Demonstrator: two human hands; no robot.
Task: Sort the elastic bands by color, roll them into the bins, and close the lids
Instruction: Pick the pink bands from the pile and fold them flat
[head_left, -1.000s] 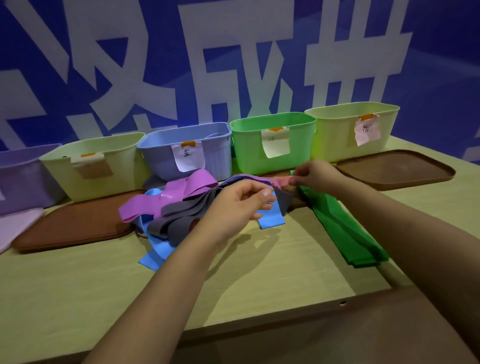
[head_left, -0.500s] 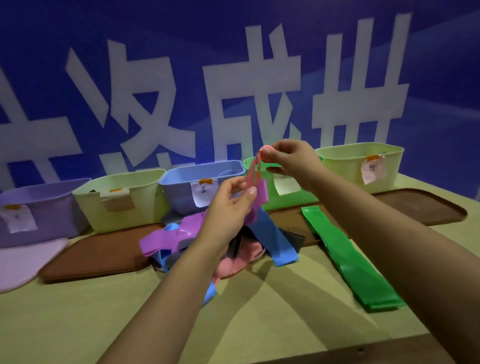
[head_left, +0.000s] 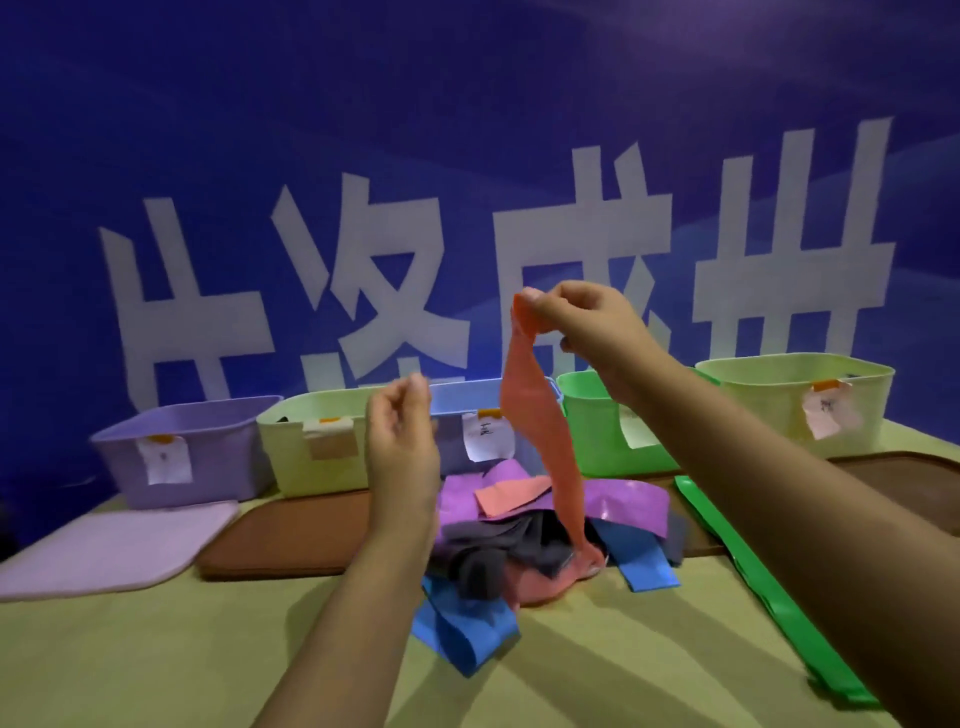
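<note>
Right hand: my right hand (head_left: 582, 325) is raised above the pile, thumb and fingertips pinching the top end of the salmon band (head_left: 540, 436).
Salmon band: it hangs down from that pinch in a long strip — its lower end runs into the pile (head_left: 530, 540) on the table (head_left: 156, 665).
Left hand: my left hand (head_left: 402, 447) is up in front of the bins, fingers loosely curled with thumb near fingertips; I cannot tell whether it holds anything.
Pile: purple, grey, blue and salmon bands lie tangled together, just in front of the blue bin (head_left: 457, 400).
Green bands: a long flat stack of green bands (head_left: 769, 597) lies apart, to the right of the pile, partly under my right forearm.
Bins: five in a row along the back — purple bin (head_left: 218, 447), pale yellow-green bin (head_left: 291, 447), blue bin, green bin (head_left: 587, 431), and a second pale bin (head_left: 769, 395) at far right, each with a paper label on its front.
Lids: all off; a lilac lid (head_left: 119, 551) and a brown lid (head_left: 291, 535) lie flat before the left bins, another brown lid (head_left: 914, 478) lies at the right.
</note>
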